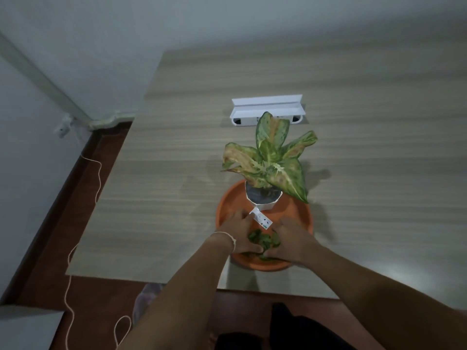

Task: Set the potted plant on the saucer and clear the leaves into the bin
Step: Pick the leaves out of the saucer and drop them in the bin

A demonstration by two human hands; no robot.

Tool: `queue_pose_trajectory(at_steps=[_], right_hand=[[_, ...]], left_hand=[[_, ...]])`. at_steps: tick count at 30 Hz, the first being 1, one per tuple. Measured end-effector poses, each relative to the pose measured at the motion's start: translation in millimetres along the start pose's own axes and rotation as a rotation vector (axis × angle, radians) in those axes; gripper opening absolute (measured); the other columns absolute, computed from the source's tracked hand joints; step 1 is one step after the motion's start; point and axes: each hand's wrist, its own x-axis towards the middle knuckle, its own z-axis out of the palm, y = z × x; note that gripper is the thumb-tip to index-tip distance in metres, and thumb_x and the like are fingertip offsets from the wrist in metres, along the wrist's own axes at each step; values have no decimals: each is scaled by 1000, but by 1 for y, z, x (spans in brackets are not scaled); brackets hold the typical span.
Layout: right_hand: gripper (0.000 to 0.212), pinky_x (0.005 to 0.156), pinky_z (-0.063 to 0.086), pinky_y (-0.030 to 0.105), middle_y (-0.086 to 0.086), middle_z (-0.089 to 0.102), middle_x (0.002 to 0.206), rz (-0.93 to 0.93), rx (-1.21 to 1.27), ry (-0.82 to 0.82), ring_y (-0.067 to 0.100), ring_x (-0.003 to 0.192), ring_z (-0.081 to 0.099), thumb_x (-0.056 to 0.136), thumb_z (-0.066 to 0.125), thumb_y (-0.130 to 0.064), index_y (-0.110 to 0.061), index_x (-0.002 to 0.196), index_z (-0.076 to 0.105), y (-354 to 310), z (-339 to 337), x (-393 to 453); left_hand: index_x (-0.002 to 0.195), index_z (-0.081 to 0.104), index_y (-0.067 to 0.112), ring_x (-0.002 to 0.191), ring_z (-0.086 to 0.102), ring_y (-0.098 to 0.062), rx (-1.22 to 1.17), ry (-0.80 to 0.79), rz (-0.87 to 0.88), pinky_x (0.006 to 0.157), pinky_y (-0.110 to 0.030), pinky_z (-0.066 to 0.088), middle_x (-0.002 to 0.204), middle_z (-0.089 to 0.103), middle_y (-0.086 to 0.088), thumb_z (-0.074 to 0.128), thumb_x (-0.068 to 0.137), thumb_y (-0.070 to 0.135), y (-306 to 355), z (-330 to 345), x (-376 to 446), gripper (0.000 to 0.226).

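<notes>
Where wood-grain tbl (pixel 353 122) meets wall (pixel 75 34), saucer (pixel 225 205)

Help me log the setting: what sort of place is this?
Probably a room at home: a wood-grain table by a plain white wall, reddish floor, and a white power strip behind the potted plant.

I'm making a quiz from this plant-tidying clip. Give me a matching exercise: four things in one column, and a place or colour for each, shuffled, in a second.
Things:
1. saucer
2. potted plant
3. loose leaves
4. white tray

Places or colours:
A. between the left hand and right hand
B. orange
C. far side of the table, behind the plant
D. standing on the saucer's far part

Pairs: 1-B, 2-D, 3-A, 4-C
</notes>
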Motion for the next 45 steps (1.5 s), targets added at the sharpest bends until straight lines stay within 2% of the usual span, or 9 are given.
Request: queue_pose_trajectory(at_steps=[8, 14, 22, 28, 33, 37, 39, 42, 45], right_hand=[[60, 94, 45, 39, 15, 53, 120, -103, -23, -6, 32, 109, 52, 74, 69, -43, -10, 121, 51, -8, 7, -2], [27, 82, 53, 41, 12, 62, 110, -106, -13, -77, 31, 99, 60, 75, 63, -22, -14, 101, 65, -8, 10, 2], [19, 74, 54, 35, 7, 69, 93, 2, 98, -134, 28, 87, 65, 69, 59, -20, -17, 84, 71, -3, 15, 11], [28, 78, 54, 29, -3, 76, 91, 108, 229, -118, 17, 87, 67, 65, 59, -22, -23, 87, 76, -3, 18, 14], [23, 71, 55, 24, -4, 77, 84, 207, 370, -56, 11, 80, 68, 62, 69, -18, -20, 83, 78, 3, 8, 14], [16, 45, 40, 4, -18, 66, 51, 324, 609, 33, -9, 45, 57, 64, 77, -10, -23, 73, 79, 10, -12, 14], [13, 43, 46, 10, -11, 67, 47, 374, 719, 65, -1, 40, 59, 61, 77, -11, -23, 67, 79, 12, -19, 15], [9, 62, 61, 33, 8, 74, 64, 480, 975, 81, 20, 56, 70, 59, 78, -3, -11, 64, 77, 12, -25, 17], [14, 73, 61, 39, 11, 73, 83, 506, 1092, 12, 22, 71, 70, 71, 74, -3, -6, 84, 73, 11, -24, 20]], left_hand=[[136, 42, 27, 119, 42, -35, 63, -37, 96, 106, -44, 42, 129, 38, -14, 72, 63, 56, 5, 23, -5, 84], [103, 63, 10, 101, 56, -34, 26, -4, 97, 87, -35, 46, 106, 59, -15, 69, 74, 31, 23, 20, -13, 36], [82, 72, 12, 84, 65, -34, -12, 10, 3, 72, -32, 50, 88, 72, -13, 63, 74, 19, 34, 23, -11, 13], [86, 78, 14, 95, 64, -24, -213, 4, -136, 77, -22, 43, 97, 76, -7, 68, 73, 15, 38, 19, -8, 16], [78, 79, 11, 89, 70, -20, -487, 12, -299, 85, -28, 57, 88, 78, -5, 65, 69, 8, 31, 17, -10, 17], [69, 77, 1, 66, 70, -26, -935, 44, -499, 66, -42, 63, 68, 73, -9, 71, 64, -7, 25, 8, -15, 11], [73, 77, 0, 70, 69, -22, -1062, 77, -519, 60, -34, 62, 74, 72, -8, 76, 65, -8, 21, 2, -18, 11], [66, 76, 5, 73, 69, -18, -1196, 110, -531, 61, -33, 63, 77, 73, -7, 77, 67, -9, 17, -5, -22, 14], [70, 75, 1, 77, 70, -21, -1300, 145, -543, 65, -35, 63, 82, 75, -11, 78, 66, -10, 9, -8, -27, 12]])
